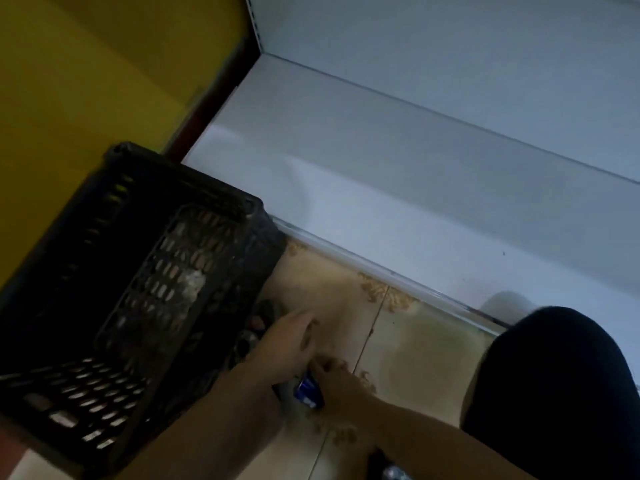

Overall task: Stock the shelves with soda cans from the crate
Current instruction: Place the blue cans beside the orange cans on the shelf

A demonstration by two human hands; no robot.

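Can (308, 393) sits low in the head view, just off the near right corner of the crate (104, 237) and above the tiled floor (415, 358). Only a strip of its blue side shows between the two hands. The left grip (287, 351) lies over it from the crate side, palm down with the fingers reaching forward. Blur hides whether they clasp the can or only rest on it, so I cannot tell. The right grip (337, 379) comes in from the other side, its fingertips curled onto the can's upper end and pinching it. The can's long axis seems tipped, slanting from upper left to lower right in the view, though the blur leaves this unsure.

The relation that matters is the can to the shelf (415, 220). The white bottom shelf lies ahead and to the right of the can, past a band of floor, with the crate on the opposite, left side. The right grip is on the shelf side and so looks the better placed to carry the can across. A dark knee (554, 393) stands beside that path.
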